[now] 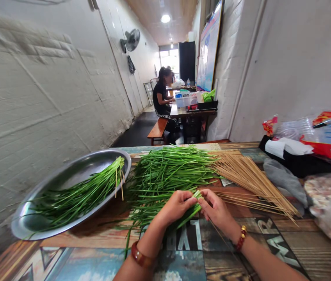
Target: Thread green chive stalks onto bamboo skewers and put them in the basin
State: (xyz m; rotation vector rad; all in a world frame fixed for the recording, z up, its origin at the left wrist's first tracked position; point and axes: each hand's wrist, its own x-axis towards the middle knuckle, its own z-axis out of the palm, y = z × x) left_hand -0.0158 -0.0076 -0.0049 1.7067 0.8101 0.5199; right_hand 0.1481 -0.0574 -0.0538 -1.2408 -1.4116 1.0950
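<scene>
My left hand (180, 205) is closed around a small bunch of garlic chives (189, 215), its pale cut ends pointing up and away from me. My right hand (216, 208) pinches at those pale ends, and a thin bamboo skewer (221, 239) slants down from beneath its fingers; where its tip sits is hidden. Just beyond both hands spreads a big loose pile of chives (171, 168). To its right fans out a heap of bamboo skewers (250, 179). At the left, skewered chives (92, 195) lie in a metal basin (22, 228), with two skewer ends jutting over the rim.
The patterned wooden table (118, 265) carries everything. On the right are plastic packages (323, 128), a grey plastic bag (285, 179) and a clear bag of pale pinkish food (326, 191). Farther back, a person (161, 97) sits on a bench at another table (183, 111).
</scene>
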